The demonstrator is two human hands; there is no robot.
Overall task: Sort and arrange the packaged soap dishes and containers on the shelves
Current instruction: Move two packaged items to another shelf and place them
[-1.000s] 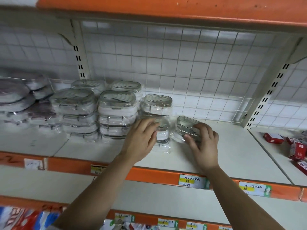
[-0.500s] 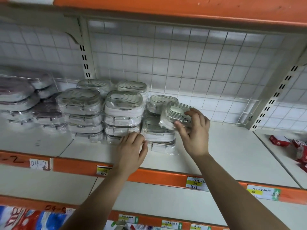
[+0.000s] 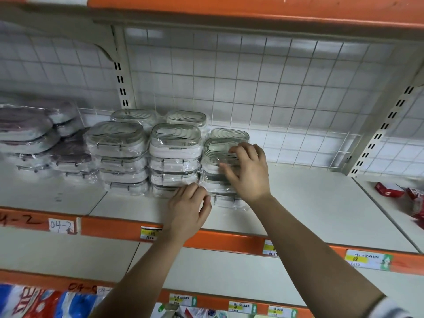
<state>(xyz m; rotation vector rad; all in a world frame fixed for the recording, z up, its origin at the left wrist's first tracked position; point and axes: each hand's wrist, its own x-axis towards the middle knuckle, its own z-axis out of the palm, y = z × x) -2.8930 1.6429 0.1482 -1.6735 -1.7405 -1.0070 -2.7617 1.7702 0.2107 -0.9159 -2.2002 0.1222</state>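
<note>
Light: even, moderate, seemingly from overhead behind the camera | Shadow: upper shelf (image 3: 229, 10) darkens top of wire grid back panel (image 3: 275, 88) | Glare: small highlights on wrapped soap dishes (image 3: 175, 143) | Blur: dark-lidded packs (image 3: 25, 127) at left soft; right hand (image 3: 246, 171) slightly smeared | Distortion: orange shelf edge (image 3: 229, 243) bows toward the borders.

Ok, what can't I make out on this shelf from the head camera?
All head view:
- Yellow-and-white price labels on the orange shelf edge: print too small.
- Clear-lidded white soap dish topping the rightmost stack: right half hidden under the right hand.
- Left hand: whether its fingers pinch anything, hidden by the hand itself.
- Red boxes: partly cut by the right edge.
</note>
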